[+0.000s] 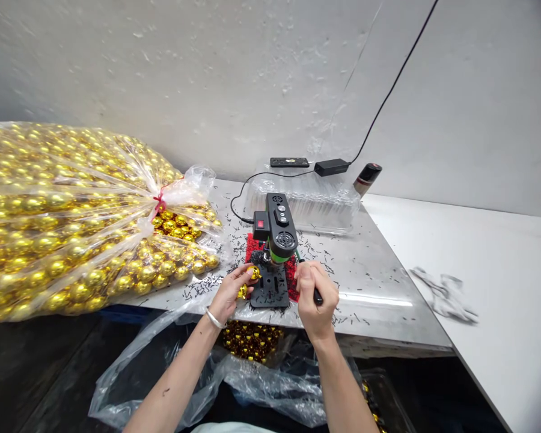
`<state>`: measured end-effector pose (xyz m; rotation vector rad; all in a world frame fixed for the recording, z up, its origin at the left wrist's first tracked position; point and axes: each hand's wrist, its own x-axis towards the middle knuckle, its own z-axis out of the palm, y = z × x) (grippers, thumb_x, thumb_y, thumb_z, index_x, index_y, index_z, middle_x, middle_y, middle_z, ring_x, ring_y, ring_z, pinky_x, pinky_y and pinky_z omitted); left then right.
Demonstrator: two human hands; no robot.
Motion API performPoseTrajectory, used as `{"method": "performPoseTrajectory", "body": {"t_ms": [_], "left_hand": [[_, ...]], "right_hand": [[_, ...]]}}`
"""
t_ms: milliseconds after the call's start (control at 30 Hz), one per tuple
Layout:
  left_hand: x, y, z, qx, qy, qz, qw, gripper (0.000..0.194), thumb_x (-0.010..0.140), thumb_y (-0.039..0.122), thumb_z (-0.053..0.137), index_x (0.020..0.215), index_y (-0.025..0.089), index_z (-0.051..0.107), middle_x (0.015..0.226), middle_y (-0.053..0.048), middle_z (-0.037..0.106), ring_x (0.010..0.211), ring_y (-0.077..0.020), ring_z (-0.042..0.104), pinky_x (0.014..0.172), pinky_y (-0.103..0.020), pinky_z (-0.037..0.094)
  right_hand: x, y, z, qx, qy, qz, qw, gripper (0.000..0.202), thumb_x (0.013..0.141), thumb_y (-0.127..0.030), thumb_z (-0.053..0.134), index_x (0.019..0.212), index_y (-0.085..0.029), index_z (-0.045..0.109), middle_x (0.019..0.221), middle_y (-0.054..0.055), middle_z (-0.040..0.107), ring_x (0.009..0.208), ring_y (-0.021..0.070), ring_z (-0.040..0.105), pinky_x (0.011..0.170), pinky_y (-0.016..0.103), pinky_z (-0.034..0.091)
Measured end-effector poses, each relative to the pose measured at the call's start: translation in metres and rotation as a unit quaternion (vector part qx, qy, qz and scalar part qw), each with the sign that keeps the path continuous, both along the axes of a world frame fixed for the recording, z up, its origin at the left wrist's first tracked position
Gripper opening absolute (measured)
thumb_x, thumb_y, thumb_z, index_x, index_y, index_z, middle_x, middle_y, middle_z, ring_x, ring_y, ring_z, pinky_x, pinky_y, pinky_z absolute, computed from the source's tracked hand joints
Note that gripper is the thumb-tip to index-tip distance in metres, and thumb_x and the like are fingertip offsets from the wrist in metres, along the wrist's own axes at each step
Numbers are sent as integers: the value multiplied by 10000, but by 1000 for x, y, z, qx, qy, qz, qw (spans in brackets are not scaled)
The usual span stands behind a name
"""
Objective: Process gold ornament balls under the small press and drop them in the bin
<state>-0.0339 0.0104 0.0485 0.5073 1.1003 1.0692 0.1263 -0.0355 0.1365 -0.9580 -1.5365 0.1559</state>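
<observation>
My left hand [229, 294] holds shiny gold balls, with one gold ball [253, 272] at the fingertips and another gold ball [242, 292] lower against the fingers. It is at the left side of a small black bench machine [281, 225] with round vents, buttons and a red switch. Wrapped round the black lever handle [318, 296] on the machine's right side is my right hand [316, 294]. The machine's dark slotted base plate [269, 294] stands on a red mat [292, 279]. Whether a ball sits under the machine's head is hard to see.
Large clear bags of gold balls [63, 222] fill the left. Behind the machine are a clear plastic tray [306, 207], a power adapter [332, 166] and a spray can [367, 179]. Black scraps litter the metal table [365, 258]. An open bag [270, 376] hangs below its front edge.
</observation>
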Motion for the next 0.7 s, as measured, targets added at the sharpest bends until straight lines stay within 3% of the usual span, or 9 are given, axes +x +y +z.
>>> {"method": "performPoseTrajectory", "body": {"t_ms": [100, 200, 300, 400, 467, 600, 700], "left_hand": [[10, 2, -8, 68, 103, -17, 992, 372, 718, 225, 749, 1071, 136, 673, 1009, -94, 727, 840, -168, 677, 549, -181, 494], [18, 3, -13, 139, 230, -57, 962, 395, 724, 245, 729, 1104, 150, 679, 1064, -93, 726, 950, -215, 668, 720, -271, 535], [23, 2, -11, 194, 389, -97, 895, 385, 744, 271, 708, 1119, 188, 689, 1082, -82, 724, 1003, -238, 656, 902, -347, 490], [26, -3, -3, 226, 510, -130, 820, 391, 778, 296, 683, 1154, 192, 677, 1069, -93, 724, 1003, -255, 651, 917, -365, 474], [28, -6, 2, 250, 544, -143, 788, 385, 788, 292, 678, 1156, 180, 675, 1071, -98, 722, 1024, -259, 642, 923, -360, 469], [31, -6, 6, 248, 557, -160, 776, 383, 787, 316, 682, 1151, 197, 678, 1090, -86, 719, 999, -250, 654, 910, -341, 478], [31, -4, 6, 240, 555, -167, 779, 392, 786, 331, 682, 1159, 210, 676, 1132, -77, 706, 975, -241, 663, 901, -333, 484]], "right_hand": [[0, 1, 3, 1, -1, 3, 1000, 309, 902, -89, 422, 613, -198, 409, 659, -1, 486, 643, 109, 488, 589, 265, 379], [1, 1, 4, -3, -7, 1, 1000, 302, 904, -88, 419, 622, -196, 424, 671, 4, 498, 651, 110, 493, 587, 265, 377], [1, 0, 3, -5, -10, 1, 1000, 300, 904, -86, 416, 624, -196, 425, 676, 6, 500, 661, 113, 497, 594, 266, 383], [1, 0, 2, -1, -8, 2, 1000, 290, 902, -81, 415, 635, -195, 428, 679, 4, 496, 660, 111, 493, 599, 264, 389], [1, 0, 2, 0, -12, 0, 1000, 280, 901, -78, 414, 647, -195, 437, 681, 4, 497, 656, 111, 492, 600, 264, 391], [3, -3, -4, 3, -27, 2, 1000, 274, 897, -80, 403, 652, -195, 444, 687, 11, 507, 658, 117, 502, 593, 266, 395], [5, -4, -20, 6, -38, 8, 999, 276, 897, -93, 385, 650, -196, 451, 688, 19, 515, 653, 125, 513, 574, 268, 403]]}}
